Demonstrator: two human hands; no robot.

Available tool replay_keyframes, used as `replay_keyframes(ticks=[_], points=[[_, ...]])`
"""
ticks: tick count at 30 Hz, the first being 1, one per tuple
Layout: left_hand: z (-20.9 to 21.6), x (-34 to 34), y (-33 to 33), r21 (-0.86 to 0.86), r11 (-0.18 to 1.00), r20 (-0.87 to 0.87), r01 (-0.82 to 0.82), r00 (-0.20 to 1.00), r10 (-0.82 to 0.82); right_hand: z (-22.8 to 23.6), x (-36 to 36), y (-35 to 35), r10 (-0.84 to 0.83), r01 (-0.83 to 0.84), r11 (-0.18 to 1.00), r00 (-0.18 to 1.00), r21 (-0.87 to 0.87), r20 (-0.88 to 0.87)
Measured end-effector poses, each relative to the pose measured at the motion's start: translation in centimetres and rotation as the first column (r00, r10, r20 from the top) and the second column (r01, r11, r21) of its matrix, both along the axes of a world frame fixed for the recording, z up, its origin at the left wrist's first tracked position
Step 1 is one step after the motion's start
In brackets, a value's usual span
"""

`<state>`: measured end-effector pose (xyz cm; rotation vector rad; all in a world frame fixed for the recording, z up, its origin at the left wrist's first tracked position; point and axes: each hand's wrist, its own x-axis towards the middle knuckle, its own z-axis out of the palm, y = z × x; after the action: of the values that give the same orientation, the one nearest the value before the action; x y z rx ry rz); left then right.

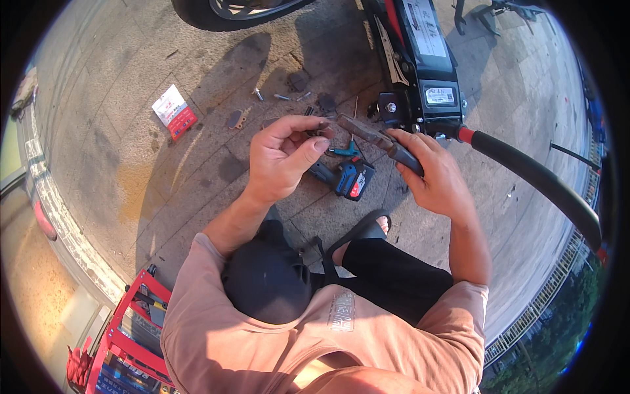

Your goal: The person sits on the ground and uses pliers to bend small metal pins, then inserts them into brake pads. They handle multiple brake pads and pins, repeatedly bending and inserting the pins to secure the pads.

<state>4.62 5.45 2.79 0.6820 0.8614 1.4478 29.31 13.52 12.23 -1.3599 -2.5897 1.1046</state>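
Note:
My right hand (430,167) is closed round the dark handles of a pair of worn pliers (369,134). Their head points left, close to the fingertips of my left hand (279,157). Thumb and forefinger of that left hand pinch a small dark piece, too small to name. Whether the plier jaws touch it, I cannot tell. Below the hands, a blue and black cordless power tool (354,178) lies on the paving. Beside it is a teal-handled tool with a thin shaft (346,150), partly covered by the pliers and my fingers.
A black floor jack (430,62) stands at the upper right, its padded handle (525,157) curving rightward. Bolts (258,94), a brake pad (236,119) and a red-white packet (174,111) lie on the paving. A tyre (197,14) is ahead; a red rack (125,335) stands lower left.

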Motion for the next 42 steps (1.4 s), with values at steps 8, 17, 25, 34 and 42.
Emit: replay_keyframes(ticks=[8, 17, 25, 34, 42], points=[[-0.1, 0.3, -0.2, 0.026, 0.999, -0.021, 0.018, 1.0, -0.018, 0.0, 0.0, -0.5, 0.019, -0.021, 0.997, 0.999, 0.073, 0.027], [0.7, 0.1, -0.3, -0.018, 0.997, -0.078, 0.075, 0.994, -0.076, 0.2, 0.3, -0.6, 0.06, -0.072, 0.98, 0.996, 0.184, 0.07], [0.9, -0.1, -0.1, -0.076, 0.986, 0.013, 0.151, 0.989, -0.15, 0.1, 0.4, -0.8, -0.012, 0.01, 0.983, 1.0, 0.186, 0.01], [1.9, 0.0, 0.0, -0.08, 0.987, 0.033, 0.137, 0.99, -0.134, -0.2, 0.1, -0.4, 0.041, -0.072, 0.904, 0.996, 0.421, 0.082], [1.5, 0.0, 0.2, -0.108, 0.992, -0.087, 0.071, 0.993, -0.08, -0.5, -0.6, -1.0, 0.002, -0.021, 0.961, 0.998, 0.275, 0.066]])
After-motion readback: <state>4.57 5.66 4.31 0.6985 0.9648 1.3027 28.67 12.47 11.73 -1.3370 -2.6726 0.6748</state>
